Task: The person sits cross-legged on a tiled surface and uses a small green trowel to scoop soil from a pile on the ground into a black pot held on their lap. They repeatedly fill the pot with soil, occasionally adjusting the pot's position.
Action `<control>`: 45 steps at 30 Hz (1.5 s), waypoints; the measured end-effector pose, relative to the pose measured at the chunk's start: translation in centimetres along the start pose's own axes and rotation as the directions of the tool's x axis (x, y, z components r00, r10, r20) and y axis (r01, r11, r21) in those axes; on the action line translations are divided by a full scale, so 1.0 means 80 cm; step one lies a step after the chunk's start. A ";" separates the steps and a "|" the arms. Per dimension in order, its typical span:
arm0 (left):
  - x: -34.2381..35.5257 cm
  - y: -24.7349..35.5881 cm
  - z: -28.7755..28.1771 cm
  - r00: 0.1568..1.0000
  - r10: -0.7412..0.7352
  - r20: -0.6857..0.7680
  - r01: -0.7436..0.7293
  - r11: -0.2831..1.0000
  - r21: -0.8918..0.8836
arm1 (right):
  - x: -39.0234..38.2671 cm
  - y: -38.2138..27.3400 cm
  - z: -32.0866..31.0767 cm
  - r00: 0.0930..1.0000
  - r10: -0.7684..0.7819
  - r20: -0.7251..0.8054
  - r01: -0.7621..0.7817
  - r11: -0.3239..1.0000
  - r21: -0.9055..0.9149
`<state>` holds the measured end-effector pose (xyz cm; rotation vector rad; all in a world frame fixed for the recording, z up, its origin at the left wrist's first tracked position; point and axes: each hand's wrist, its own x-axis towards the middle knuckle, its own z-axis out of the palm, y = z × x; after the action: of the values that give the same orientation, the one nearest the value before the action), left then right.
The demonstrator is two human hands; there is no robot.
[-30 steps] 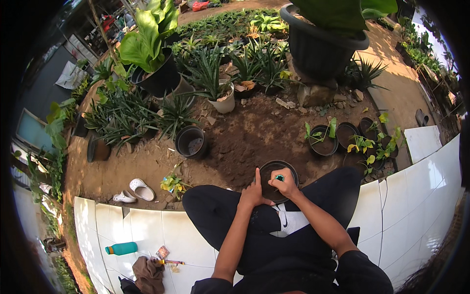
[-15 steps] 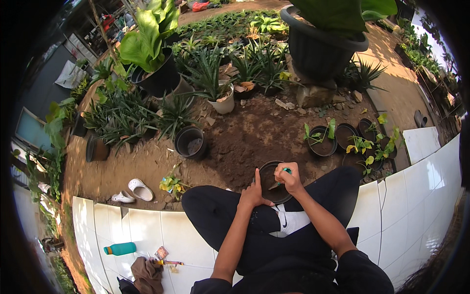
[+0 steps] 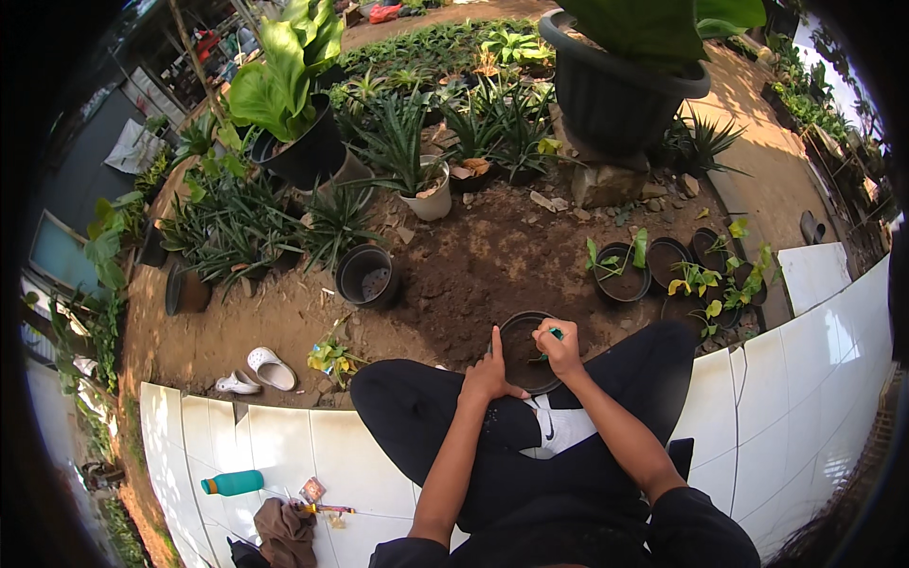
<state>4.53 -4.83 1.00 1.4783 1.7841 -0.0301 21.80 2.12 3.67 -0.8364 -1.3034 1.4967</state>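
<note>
A round black plant pot (image 3: 520, 333) with dark soil in it stands between my crossed legs, at the edge of the bare earth. My left hand (image 3: 486, 377) steadies it from the left, index finger stretched along the outside and thumb by the near rim. Over the pot's right side, my right hand (image 3: 561, 348) is closed in a fist round the green handle of a small trowel (image 3: 557, 333). The trowel points down into the pot; its blade is mostly hidden by the hand and the soil.
Loose dark soil (image 3: 445, 308) is heaped beyond the pot. An unplanted black pot (image 3: 367, 276) stands left of it. Several potted seedlings (image 3: 623, 270) sit to the right. White clogs (image 3: 272, 368), a teal bottle (image 3: 233, 482) and a brown cloth (image 3: 284, 532) lie on the left.
My right hand has shifted slightly down with the trowel, and its blade, partly visible before, is now more hidden in the pot. My left hand stays on the pot.
</note>
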 end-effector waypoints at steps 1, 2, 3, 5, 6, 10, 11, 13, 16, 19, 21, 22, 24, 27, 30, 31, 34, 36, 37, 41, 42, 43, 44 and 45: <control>0.000 0.001 -0.001 1.000 0.004 0.001 -0.004 1.000 0.002 | 0.002 0.000 0.000 0.999 0.033 -0.029 -0.031 0.999 0.040; -0.001 0.003 -0.002 1.000 0.008 0.002 -0.008 1.000 0.005 | 0.003 0.001 0.000 0.996 0.066 -0.056 -0.061 0.995 0.080; -0.003 0.003 -0.003 1.000 0.008 0.005 -0.008 1.000 0.007 | 0.003 -0.005 0.000 0.998 0.045 -0.046 -0.042 0.997 0.064; -0.007 0.003 -0.006 1.000 -0.005 0.010 0.005 1.000 0.016 | 0.002 -0.020 -0.003 1.000 0.003 -0.025 -0.002 1.000 0.031; -0.007 0.004 -0.006 1.000 -0.007 0.014 0.007 1.000 0.017 | 0.001 -0.028 -0.004 1.000 -0.012 -0.019 0.013 1.000 0.021; -0.004 0.006 -0.005 1.000 -0.006 0.014 0.006 1.000 0.016 | 0.002 -0.007 -0.010 0.999 -0.021 0.048 0.023 0.998 -0.052; -0.001 0.006 -0.004 1.000 0.000 0.022 0.000 1.000 0.013 | 0.003 0.003 -0.010 0.998 -0.009 0.056 0.012 0.999 -0.045; -0.003 0.002 -0.003 1.000 -0.004 0.027 0.004 1.000 0.002 | 0.004 0.002 -0.006 0.999 0.027 0.041 -0.029 0.997 0.064; -0.005 0.005 -0.004 1.000 -0.015 0.016 0.015 1.000 -0.003 | 0.011 -0.005 -0.011 0.999 0.035 -0.010 -0.030 0.945 0.325; -0.007 0.006 -0.005 1.000 -0.027 0.015 0.026 1.000 0.011 | 0.008 -0.018 -0.012 1.000 -0.027 -0.006 0.027 0.991 0.135; -0.006 0.004 -0.005 1.000 -0.020 0.019 0.020 1.000 -0.007 | 0.003 -0.012 -0.008 0.999 0.023 0.050 -0.020 0.997 -0.069; -0.003 0.004 -0.003 1.000 -0.010 0.019 0.010 1.000 -0.007 | 0.004 -0.003 -0.006 0.998 -0.026 0.059 0.030 0.997 -0.078; -0.002 0.001 0.000 1.000 0.000 0.017 0.000 1.000 -0.008 | 0.005 0.002 -0.003 0.998 -0.032 0.048 0.031 0.999 0.006; -0.004 0.000 0.001 1.000 -0.002 0.016 0.002 1.000 -0.012 | 0.008 -0.009 0.001 0.999 0.034 0.015 -0.036 0.980 0.197; -0.003 0.000 0.000 1.000 0.004 -0.014 -0.004 1.000 0.016 | 0.007 -0.008 0.003 1.000 -0.017 0.013 0.014 0.990 0.144; -0.003 0.001 0.000 1.000 0.004 -0.006 -0.004 1.000 0.015 | 0.007 0.001 0.003 1.000 -0.018 0.020 0.016 0.997 0.081; -0.002 0.002 -0.002 1.000 0.005 -0.002 -0.005 1.000 0.013 | 0.008 0.005 0.002 1.000 0.001 0.024 -0.001 1.000 0.025; -0.002 0.003 -0.004 1.000 0.010 -0.015 -0.010 1.000 0.010 | 0.010 -0.002 0.003 1.000 -0.019 0.024 0.019 1.000 -0.016; -0.004 0.003 -0.005 1.000 0.004 -0.008 -0.004 1.000 0.008 | 0.011 -0.009 0.002 0.998 -0.049 0.026 0.050 0.997 -0.061; -0.006 0.000 -0.001 1.000 -0.012 0.006 0.012 1.000 0.000 | 0.007 -0.028 0.004 0.994 -0.088 0.060 0.097 0.980 -0.174; -0.004 0.001 -0.001 1.000 -0.005 0.005 0.005 1.000 0.003 | 0.005 -0.022 0.004 0.992 -0.103 0.071 0.114 0.978 -0.173; -0.002 0.004 -0.003 1.000 -0.005 0.016 0.004 1.000 0.009 | 0.003 -0.013 0.007 0.989 -0.119 0.083 0.132 0.976 -0.172; -0.001 0.007 -0.004 1.000 -0.004 0.026 0.004 1.000 0.016 | 0.002 -0.004 0.005 0.986 -0.135 0.095 0.150 0.974 -0.171; -0.004 0.005 -0.004 0.999 -0.014 0.038 0.014 1.000 0.023 | 0.003 -0.006 0.007 0.997 -0.046 0.062 0.048 0.998 -0.033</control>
<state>4.70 -4.79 1.62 1.4717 1.7690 -0.0848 21.30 2.19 4.24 -0.7822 -1.3879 1.4765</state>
